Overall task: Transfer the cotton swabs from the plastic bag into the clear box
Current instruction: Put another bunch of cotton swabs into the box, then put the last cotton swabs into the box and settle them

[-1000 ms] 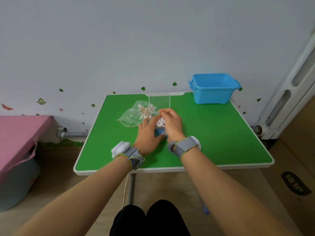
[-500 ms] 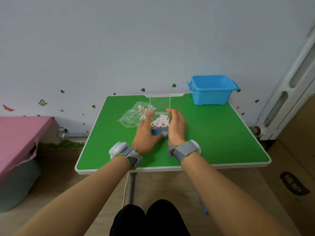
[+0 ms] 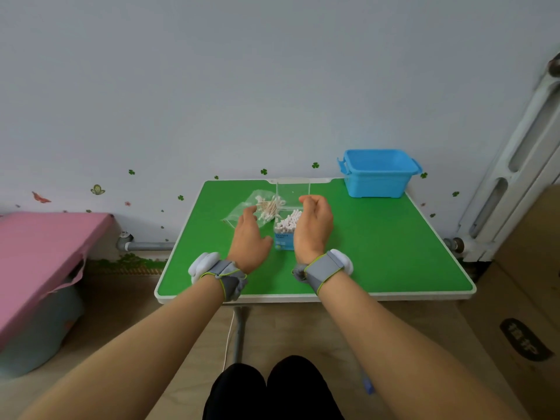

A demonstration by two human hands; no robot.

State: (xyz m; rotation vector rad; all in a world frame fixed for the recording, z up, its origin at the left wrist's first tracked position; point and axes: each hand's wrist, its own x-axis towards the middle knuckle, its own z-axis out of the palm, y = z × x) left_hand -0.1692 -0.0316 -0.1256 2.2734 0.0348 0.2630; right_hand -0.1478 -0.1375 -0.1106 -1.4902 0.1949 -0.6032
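The left hand [image 3: 250, 237] lies open over the worktop [image 3: 378, 237], fingers relaxed and stretched forward, their tips at the near edge of the plastic bag [image 3: 236, 216], and it holds nothing. The right hand [image 3: 313, 227] stands on edge just beside the right wall of the clear box [image 3: 283, 241], palm turned towards it. Its fingers curl inward above the box's far right corner, and I cannot tell whether they grip anything there. The clear box sits between the two hands, packed with upright cotton swabs [image 3: 289, 222] whose white tips show at the top, and its transparent lid [image 3: 292, 194] stands raised behind it. The plastic bag lies flat to the left of the box, touching it or nearly so, with a loose bundle of swabs [image 3: 268, 207] inside near its right end. Each wrist carries a grey band, the left band [image 3: 224, 272] and the right band [image 3: 324, 268]. A blue bin [image 3: 378, 177] stands at the far right corner of the worktop, well apart from the box.
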